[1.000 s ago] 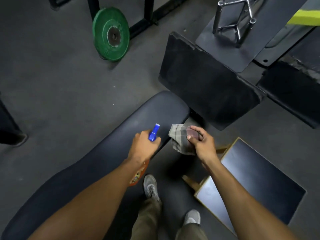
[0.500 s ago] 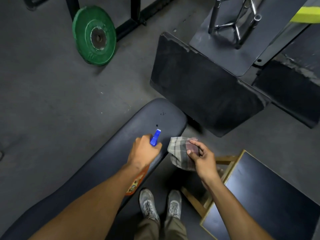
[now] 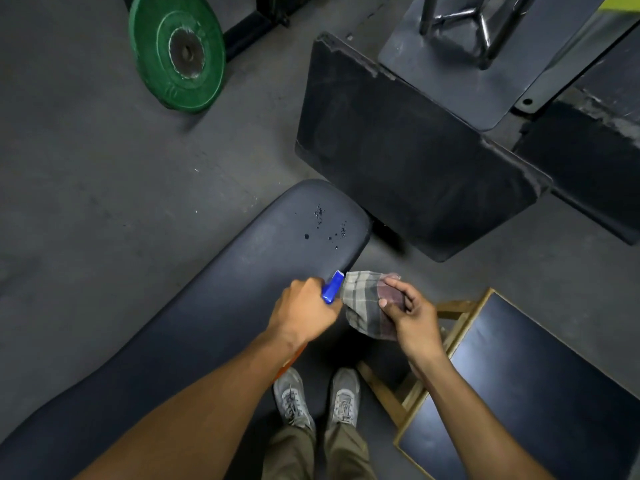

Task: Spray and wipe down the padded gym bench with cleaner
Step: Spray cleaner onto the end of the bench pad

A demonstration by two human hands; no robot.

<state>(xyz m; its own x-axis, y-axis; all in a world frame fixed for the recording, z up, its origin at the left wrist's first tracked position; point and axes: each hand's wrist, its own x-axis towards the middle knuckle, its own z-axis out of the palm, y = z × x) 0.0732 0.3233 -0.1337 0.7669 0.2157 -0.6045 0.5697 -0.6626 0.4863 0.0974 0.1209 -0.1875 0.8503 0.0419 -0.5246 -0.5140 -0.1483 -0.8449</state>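
The long black padded bench (image 3: 214, 306) runs from the lower left up to a rounded end near the middle. Dark droplets (image 3: 325, 226) speckle that rounded end. My left hand (image 3: 304, 310) grips a spray bottle (image 3: 332, 287) over the bench's right edge; only its blue nozzle and a strip of orange body below my wrist show. My right hand (image 3: 412, 313) holds a bunched plaid cloth (image 3: 367, 306) just right of the nozzle, off the bench's edge.
A green weight plate (image 3: 176, 50) leans against a rack at the top left. Black pads (image 3: 408, 147) and a metal base (image 3: 485, 46) fill the top right. A wood-framed black box (image 3: 526, 386) stands at the lower right. My shoes (image 3: 318, 396) stand between bench and box.
More dark droplets have appeared on the bench's rounded end. The view has shifted, so the bench end and floor objects sit lower and further right. Both hands keep their holds.
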